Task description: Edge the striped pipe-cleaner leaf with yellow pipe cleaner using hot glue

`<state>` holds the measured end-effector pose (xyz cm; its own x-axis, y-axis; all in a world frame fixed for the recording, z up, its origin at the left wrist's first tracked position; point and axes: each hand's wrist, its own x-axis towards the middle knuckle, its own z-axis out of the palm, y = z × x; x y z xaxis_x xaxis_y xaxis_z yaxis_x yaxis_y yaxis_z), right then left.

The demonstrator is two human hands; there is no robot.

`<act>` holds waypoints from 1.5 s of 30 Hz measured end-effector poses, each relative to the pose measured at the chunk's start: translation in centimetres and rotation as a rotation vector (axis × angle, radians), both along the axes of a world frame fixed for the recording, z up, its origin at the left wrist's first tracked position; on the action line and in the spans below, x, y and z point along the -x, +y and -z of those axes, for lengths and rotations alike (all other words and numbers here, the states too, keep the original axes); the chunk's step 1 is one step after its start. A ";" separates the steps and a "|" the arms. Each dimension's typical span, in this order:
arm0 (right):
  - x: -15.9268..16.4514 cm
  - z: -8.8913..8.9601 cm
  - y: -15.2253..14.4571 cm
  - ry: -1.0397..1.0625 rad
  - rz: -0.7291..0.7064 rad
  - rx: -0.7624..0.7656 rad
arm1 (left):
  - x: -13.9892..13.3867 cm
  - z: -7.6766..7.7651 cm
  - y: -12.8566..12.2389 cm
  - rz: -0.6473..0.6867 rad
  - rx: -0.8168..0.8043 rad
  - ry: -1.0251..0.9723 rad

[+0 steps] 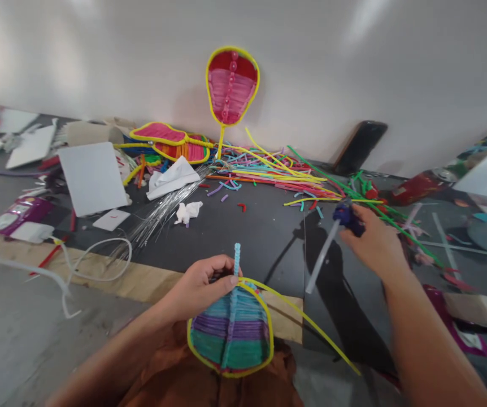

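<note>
My left hand [209, 285] is closed on the narrow top of a striped pipe-cleaner leaf shape [249, 325], blue, purple and green with a yellow rim. A light-blue pipe-cleaner stem [237, 259] sticks up past my fingertips. From the same spot a loose yellow pipe cleaner [307, 319] trails down to the right. Over the table at right, my right hand [373, 240] is wrapped round a dark blue glue gun [344, 217]. A clear glue stick [322, 257] juts from it, slanting down to the left. Its grip is partly hidden by the fingers.
A pink and red leaf shape [231, 85] with a yellow rim stands against the white wall. Many coloured pipe cleaners [277, 172] lie behind my hands, beside thin wires [162, 200]. A phone [361, 147] leans at back right; a white cable [99, 277] loops at left.
</note>
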<state>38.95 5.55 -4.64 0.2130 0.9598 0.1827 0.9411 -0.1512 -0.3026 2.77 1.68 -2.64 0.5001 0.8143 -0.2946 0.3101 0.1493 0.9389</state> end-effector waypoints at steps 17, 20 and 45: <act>9.7 1.2 -5.4 1.251 -0.626 0.571 | 0.7 1.4 0.7 -0.039 0.065 0.031; 9.3 1.9 -5.2 1.241 -0.601 0.527 | 0.6 1.4 0.6 -0.049 0.063 0.044; 9.2 2.4 -5.5 1.340 -0.512 0.389 | 1.0 2.2 0.6 -0.041 0.037 0.077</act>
